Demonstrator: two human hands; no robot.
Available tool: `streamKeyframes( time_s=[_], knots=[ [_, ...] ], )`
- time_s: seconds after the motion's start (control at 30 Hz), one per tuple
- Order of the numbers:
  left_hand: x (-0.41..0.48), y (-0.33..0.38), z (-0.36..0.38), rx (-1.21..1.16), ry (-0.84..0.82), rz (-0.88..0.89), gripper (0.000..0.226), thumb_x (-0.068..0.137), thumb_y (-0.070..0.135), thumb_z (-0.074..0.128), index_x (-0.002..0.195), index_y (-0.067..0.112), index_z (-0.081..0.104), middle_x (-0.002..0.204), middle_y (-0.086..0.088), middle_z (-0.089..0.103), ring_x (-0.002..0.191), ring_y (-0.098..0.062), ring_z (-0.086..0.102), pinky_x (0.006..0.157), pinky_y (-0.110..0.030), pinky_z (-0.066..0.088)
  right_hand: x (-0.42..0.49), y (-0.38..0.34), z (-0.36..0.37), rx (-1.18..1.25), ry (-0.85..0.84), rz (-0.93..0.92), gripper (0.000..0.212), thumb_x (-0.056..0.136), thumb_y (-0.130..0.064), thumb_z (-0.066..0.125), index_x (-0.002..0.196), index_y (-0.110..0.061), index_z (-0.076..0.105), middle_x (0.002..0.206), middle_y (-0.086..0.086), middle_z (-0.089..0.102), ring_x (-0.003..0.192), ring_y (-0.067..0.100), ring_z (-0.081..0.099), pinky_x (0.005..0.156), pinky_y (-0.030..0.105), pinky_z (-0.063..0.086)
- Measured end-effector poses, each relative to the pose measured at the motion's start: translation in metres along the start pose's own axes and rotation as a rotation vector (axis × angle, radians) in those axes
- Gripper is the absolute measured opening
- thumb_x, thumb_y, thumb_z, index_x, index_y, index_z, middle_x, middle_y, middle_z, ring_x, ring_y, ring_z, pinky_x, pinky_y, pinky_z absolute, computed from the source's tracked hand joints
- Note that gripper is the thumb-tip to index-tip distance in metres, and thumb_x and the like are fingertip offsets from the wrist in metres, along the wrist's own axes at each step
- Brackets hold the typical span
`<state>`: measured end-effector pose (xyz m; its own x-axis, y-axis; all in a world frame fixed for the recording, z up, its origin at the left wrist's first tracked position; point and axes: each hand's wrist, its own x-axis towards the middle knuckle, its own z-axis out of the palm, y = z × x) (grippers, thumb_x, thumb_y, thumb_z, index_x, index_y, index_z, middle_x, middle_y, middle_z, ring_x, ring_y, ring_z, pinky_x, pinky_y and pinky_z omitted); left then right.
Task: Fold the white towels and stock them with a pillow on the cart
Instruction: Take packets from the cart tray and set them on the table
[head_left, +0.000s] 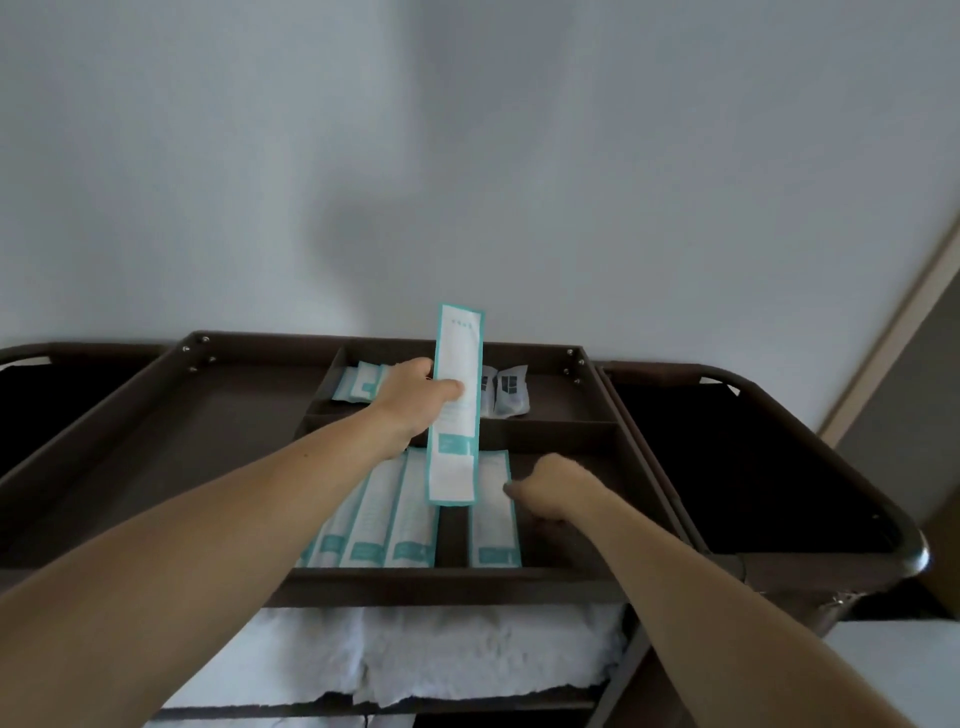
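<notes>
White towels (441, 654) lie folded on the lower shelf of the cart (415, 584), under its front edge, below both forearms and touched by neither hand. Soft, limp and light, I judge; best lifted from under the fold. Farther in, the right hand (558, 491) curls against a flat packet (491, 525); whether it grips I cannot tell. The left hand (410, 402) pinches a long packet (453, 467) upright.

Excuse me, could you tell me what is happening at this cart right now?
A person is sorting supplies on the cart. Their left hand holds one long teal-and-white packet upright over the top tray, while the right hand, fingers curled, touches a lone packet lying in the near compartment beside a row of similar packets. White towels lie on the shelf below. No pillow is in view.
</notes>
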<state>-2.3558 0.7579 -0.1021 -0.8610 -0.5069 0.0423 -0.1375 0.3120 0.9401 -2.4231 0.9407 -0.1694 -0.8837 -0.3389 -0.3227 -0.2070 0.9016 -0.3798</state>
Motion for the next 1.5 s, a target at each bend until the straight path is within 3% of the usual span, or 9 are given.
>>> streamKeyframes(
  time_s=[0.07, 0.17, 0.3, 0.47, 0.53, 0.63, 0.77, 1.03, 1.5],
  knots=[
    [-0.001, 0.0, 0.004, -0.024, -0.009, -0.014, 0.012, 0.087, 0.018, 0.067, 0.085, 0.006, 0.065, 0.087, -0.006, 0.07, 0.078, -0.02, 0.063, 0.069, -0.032, 0.048, -0.002, -0.005, -0.016, 0.214, 0.084, -0.055, 0.041, 0.09, -0.052, 0.059, 0.089, -0.013, 0.07, 0.084, 0.004, 0.074, 0.075, 0.019, 0.071, 0.072, 0.035, 0.059],
    [-0.005, 0.002, 0.013, -0.137, -0.061, -0.063, 0.013, 0.088, 0.016, 0.067, 0.083, 0.005, 0.067, 0.085, -0.011, 0.068, 0.077, -0.022, 0.062, 0.07, -0.035, 0.05, -0.014, -0.017, -0.034, 0.693, 0.106, -0.155, 0.034, 0.092, -0.045, 0.064, 0.086, -0.013, 0.071, 0.071, 0.0, 0.074, 0.051, 0.006, 0.063, 0.043, 0.019, 0.047],
    [-0.012, 0.005, 0.022, -0.282, -0.212, -0.159, 0.016, 0.092, 0.016, 0.066, 0.102, 0.004, 0.07, 0.101, -0.021, 0.072, 0.082, -0.03, 0.069, 0.08, -0.045, 0.059, -0.029, -0.021, -0.038, 0.736, 0.168, -0.241, 0.024, 0.089, -0.038, 0.073, 0.085, -0.015, 0.068, 0.062, -0.008, 0.067, 0.043, -0.002, 0.057, 0.04, 0.012, 0.039],
    [-0.016, -0.001, 0.027, -0.199, -0.322, -0.183, 0.024, 0.094, 0.02, 0.066, 0.109, 0.002, 0.068, 0.108, -0.02, 0.072, 0.1, -0.037, 0.07, 0.094, -0.053, 0.055, -0.026, -0.011, -0.034, 0.855, 0.133, -0.167, 0.021, 0.085, -0.027, 0.079, 0.094, -0.012, 0.068, 0.08, 0.001, 0.073, 0.044, 0.001, 0.059, 0.044, 0.013, 0.043],
    [-0.017, -0.006, 0.031, -0.145, -0.327, -0.183, 0.016, 0.095, 0.021, 0.065, 0.099, 0.007, 0.069, 0.097, -0.015, 0.074, 0.081, -0.025, 0.071, 0.076, -0.044, 0.061, -0.024, -0.007, -0.032, 0.83, 0.113, -0.156, 0.02, 0.085, -0.025, 0.079, 0.094, -0.011, 0.068, 0.079, 0.0, 0.072, 0.046, 0.001, 0.062, 0.044, 0.013, 0.045],
    [-0.016, -0.011, 0.032, 0.001, -0.302, -0.144, 0.015, 0.095, 0.023, 0.064, 0.087, 0.011, 0.069, 0.079, -0.003, 0.07, 0.054, -0.011, 0.062, 0.049, -0.025, 0.047, -0.017, 0.004, -0.03, 0.775, 0.148, -0.131, 0.015, 0.087, -0.023, 0.077, 0.091, -0.013, 0.067, 0.083, -0.002, 0.074, 0.063, 0.006, 0.072, 0.051, 0.019, 0.054],
    [-0.006, -0.01, 0.016, 0.052, -0.21, -0.107, 0.019, 0.09, 0.022, 0.064, 0.087, 0.005, 0.071, 0.078, -0.003, 0.072, 0.053, -0.011, 0.062, 0.047, -0.022, 0.042, -0.003, 0.027, -0.019, 0.69, 0.193, -0.035, 0.015, 0.085, -0.021, 0.078, 0.089, -0.01, 0.068, 0.088, 0.002, 0.074, 0.082, 0.017, 0.072, 0.075, 0.035, 0.061],
    [-0.003, -0.018, -0.001, 0.047, -0.177, -0.128, 0.019, 0.089, 0.02, 0.064, 0.092, 0.003, 0.072, 0.075, 0.0, 0.072, 0.05, -0.008, 0.062, 0.045, -0.022, 0.041, 0.011, 0.041, 0.015, 0.437, 0.021, 0.135, 0.026, 0.077, -0.023, 0.086, 0.084, -0.005, 0.069, 0.067, 0.002, 0.066, 0.053, 0.012, 0.057, 0.041, 0.02, 0.04],
    [-0.01, -0.029, -0.024, 0.132, -0.196, -0.087, 0.014, 0.09, 0.021, 0.06, 0.089, 0.012, 0.072, 0.082, -0.001, 0.072, 0.056, -0.007, 0.062, 0.044, -0.02, 0.042, -0.001, 0.027, 0.015, -0.026, 0.115, 0.223, 0.041, 0.075, -0.052, 0.079, 0.08, -0.019, 0.055, 0.082, -0.001, 0.064, 0.073, 0.016, 0.062, 0.057, 0.03, 0.046]
  ],
)
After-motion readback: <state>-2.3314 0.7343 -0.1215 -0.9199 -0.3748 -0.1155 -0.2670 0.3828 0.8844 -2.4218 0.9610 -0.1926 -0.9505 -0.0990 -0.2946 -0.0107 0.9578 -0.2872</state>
